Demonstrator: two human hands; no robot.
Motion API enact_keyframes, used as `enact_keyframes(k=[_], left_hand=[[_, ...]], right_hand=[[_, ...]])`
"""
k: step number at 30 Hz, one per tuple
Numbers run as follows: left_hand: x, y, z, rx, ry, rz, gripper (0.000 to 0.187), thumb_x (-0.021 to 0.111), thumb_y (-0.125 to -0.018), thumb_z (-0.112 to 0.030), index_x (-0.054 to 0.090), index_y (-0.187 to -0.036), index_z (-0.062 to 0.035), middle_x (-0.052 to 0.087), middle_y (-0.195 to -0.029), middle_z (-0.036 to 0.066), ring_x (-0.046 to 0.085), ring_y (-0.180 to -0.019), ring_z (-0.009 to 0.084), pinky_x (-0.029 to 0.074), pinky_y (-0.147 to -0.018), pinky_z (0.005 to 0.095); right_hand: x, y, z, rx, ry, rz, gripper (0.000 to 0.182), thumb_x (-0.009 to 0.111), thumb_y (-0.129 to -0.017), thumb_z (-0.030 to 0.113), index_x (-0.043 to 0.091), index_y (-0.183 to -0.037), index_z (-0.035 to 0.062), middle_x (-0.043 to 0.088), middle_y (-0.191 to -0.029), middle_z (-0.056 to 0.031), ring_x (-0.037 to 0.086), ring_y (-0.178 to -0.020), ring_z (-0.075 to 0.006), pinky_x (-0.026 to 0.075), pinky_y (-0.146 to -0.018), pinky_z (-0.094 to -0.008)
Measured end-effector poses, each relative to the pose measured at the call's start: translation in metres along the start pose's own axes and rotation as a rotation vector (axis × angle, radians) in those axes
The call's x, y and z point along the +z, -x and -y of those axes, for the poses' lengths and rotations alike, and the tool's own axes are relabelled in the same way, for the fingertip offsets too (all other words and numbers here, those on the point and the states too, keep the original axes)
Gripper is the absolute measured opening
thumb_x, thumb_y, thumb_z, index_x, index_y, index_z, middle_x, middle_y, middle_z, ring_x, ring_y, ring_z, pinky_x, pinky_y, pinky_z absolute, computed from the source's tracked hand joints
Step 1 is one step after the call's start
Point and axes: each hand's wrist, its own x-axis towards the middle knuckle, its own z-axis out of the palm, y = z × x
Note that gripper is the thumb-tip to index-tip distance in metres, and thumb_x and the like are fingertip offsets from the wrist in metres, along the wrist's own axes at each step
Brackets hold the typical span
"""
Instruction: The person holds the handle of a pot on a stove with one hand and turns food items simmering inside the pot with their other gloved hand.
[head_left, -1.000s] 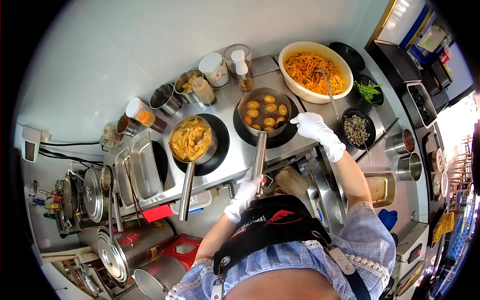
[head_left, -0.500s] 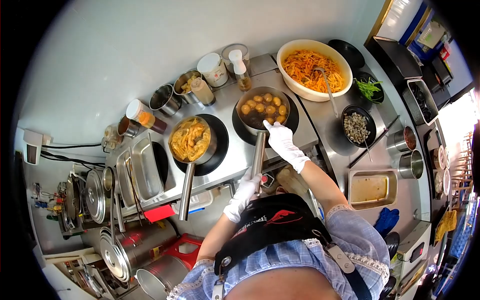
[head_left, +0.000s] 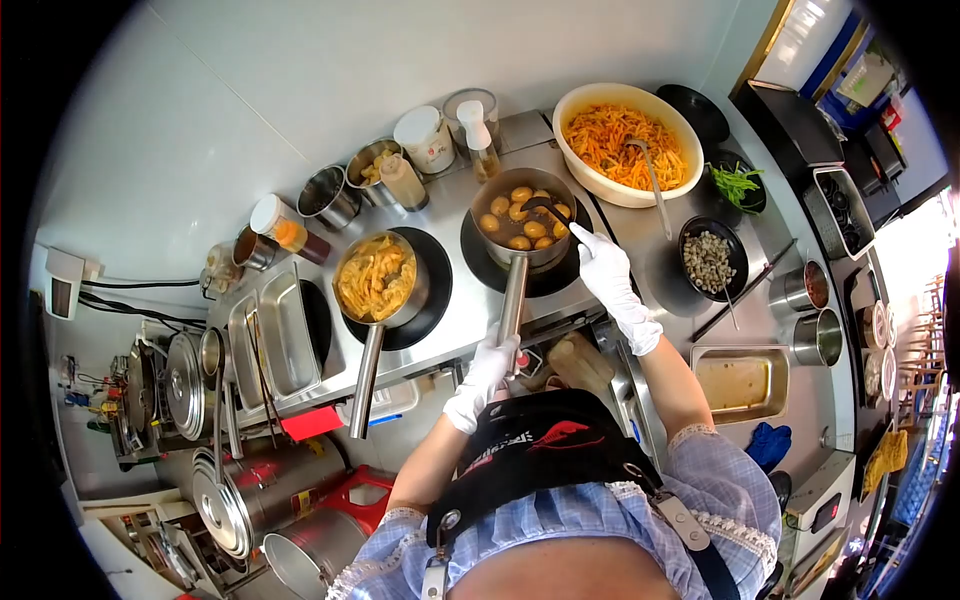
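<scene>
My left hand (head_left: 487, 368), in a white glove, is closed around the long metal handle of a saucepan (head_left: 514, 300). Brown eggs (head_left: 522, 194) sit in dark liquid inside this pan, which rests on a round black burner plate. My right hand (head_left: 608, 272), also gloved, is at the pan's right rim, closed on a dark spoon (head_left: 545, 206) that reaches in among the eggs. Most of the spoon's handle is hidden by the glove. To the left, a second saucepan (head_left: 428, 277) holds yellow-brown folded pieces of food, its handle pointing toward me.
A big cream bowl (head_left: 566, 165) of orange shreds with a ladle stands back right. Black bowls of chopped pieces (head_left: 711, 258) and green vegetables (head_left: 736, 183) are beside it. A steel tray (head_left: 741, 382) lies at right. Bottles and tubs (head_left: 425, 140) line the wall.
My right hand has moved right, from over the pan's near rim to its right side. The dark spoon now shows among the eggs, which have shifted. My left hand stays on the handle.
</scene>
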Motion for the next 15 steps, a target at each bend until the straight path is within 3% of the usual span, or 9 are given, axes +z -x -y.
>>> enact_keyframes(k=[8,15], left_hand=[[0.010,0.007,0.001,-0.015,0.022,-0.020,0.044,0.052,-0.088,-0.016,0.041,-0.129,-0.0035,0.055,-0.075,0.002,0.052,-0.062,0.0100,0.044,-0.051,0.0236],[0.014,0.014,-0.007,-0.005,-0.138,-0.087,0.041,0.049,-0.088,-0.016,0.044,-0.127,-0.0043,0.055,-0.073,0.002,0.051,-0.060,0.0103,0.043,-0.053,0.0235]], right_hand=[[0.002,0.011,-0.017,0.031,0.048,0.039,0.035,0.053,-0.080,0.012,0.057,-0.114,0.0192,0.057,-0.079,-0.0112,0.058,-0.070,-0.0320,0.047,-0.064,-0.0416],[0.008,0.030,-0.020,0.030,0.131,-0.024,0.035,0.052,-0.080,0.013,0.057,-0.114,0.0179,0.057,-0.081,-0.0119,0.059,-0.068,-0.0333,0.047,-0.062,-0.0424]])
